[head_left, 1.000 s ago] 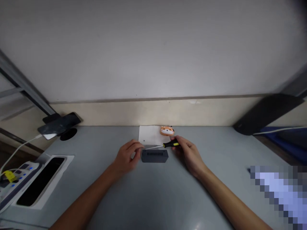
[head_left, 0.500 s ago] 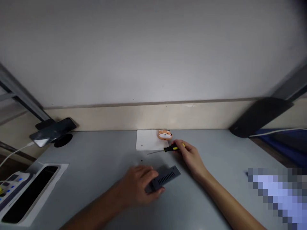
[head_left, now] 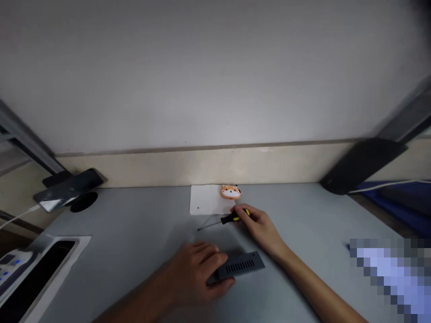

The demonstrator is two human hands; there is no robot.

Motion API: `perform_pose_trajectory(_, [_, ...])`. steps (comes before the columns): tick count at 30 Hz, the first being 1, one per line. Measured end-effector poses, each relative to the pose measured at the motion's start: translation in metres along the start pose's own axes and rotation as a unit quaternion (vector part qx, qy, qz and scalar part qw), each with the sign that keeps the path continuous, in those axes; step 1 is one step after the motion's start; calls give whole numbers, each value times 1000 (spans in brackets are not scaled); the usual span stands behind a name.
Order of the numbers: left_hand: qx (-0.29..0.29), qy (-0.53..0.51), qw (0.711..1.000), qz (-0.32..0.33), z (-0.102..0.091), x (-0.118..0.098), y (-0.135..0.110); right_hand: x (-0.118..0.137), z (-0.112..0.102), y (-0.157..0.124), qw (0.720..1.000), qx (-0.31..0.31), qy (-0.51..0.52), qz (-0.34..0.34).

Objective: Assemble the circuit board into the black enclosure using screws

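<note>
My left hand [head_left: 202, 271] is closed around the left end of a dark grey, flat case [head_left: 247, 263] with a row of slots and a small hole near its right end. In my right hand [head_left: 257, 226] is a screwdriver [head_left: 230, 218] with a black and yellow handle, gripped between thumb and fingers. Its thin shaft points left and down, and the tip meets a small dark speck, seemingly a screw [head_left: 198, 229], on the grey table. Another small dark piece [head_left: 198, 207] lies on the white paper [head_left: 205, 197] behind.
An orange and white animal-face case [head_left: 230, 192] rests on the paper's right side. At left are a phone on a stand [head_left: 72, 186], a black-screened device [head_left: 40, 273] and a power strip [head_left: 15, 264]. A dark curved object [head_left: 362, 166] stands at the back right.
The screwdriver has moved left and down, its tip reaching the small dark speck on the table. My left hand has shifted slightly right and nearer with the case, which is turned a little.
</note>
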State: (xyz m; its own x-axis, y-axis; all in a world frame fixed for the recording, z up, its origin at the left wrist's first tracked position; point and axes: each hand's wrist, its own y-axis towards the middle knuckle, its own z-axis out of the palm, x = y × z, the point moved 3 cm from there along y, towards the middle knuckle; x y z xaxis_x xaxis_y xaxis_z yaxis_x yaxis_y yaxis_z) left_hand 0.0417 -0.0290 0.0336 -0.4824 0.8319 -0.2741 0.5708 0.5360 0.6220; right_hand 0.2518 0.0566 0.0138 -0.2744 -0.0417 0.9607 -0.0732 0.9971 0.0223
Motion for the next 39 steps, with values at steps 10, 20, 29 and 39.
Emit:
perform_pose_trajectory(10, [-5,18,1000,-13,-2,22,-6,0,-7,1,997,-32,61,22])
perform_pose_trajectory(20, [-16,-1,997,-76,-13,60,-5,4,-28,3,967,-121,218,50])
perform_pose_trajectory(29, [-13,-48,978,-203,-15,79,-6,10,-14,-4,983,-72,170,19])
perform_pose_trajectory(39, [-53,-37,977,-202,-17,80,-9,10,-3,-7,991,-43,126,23])
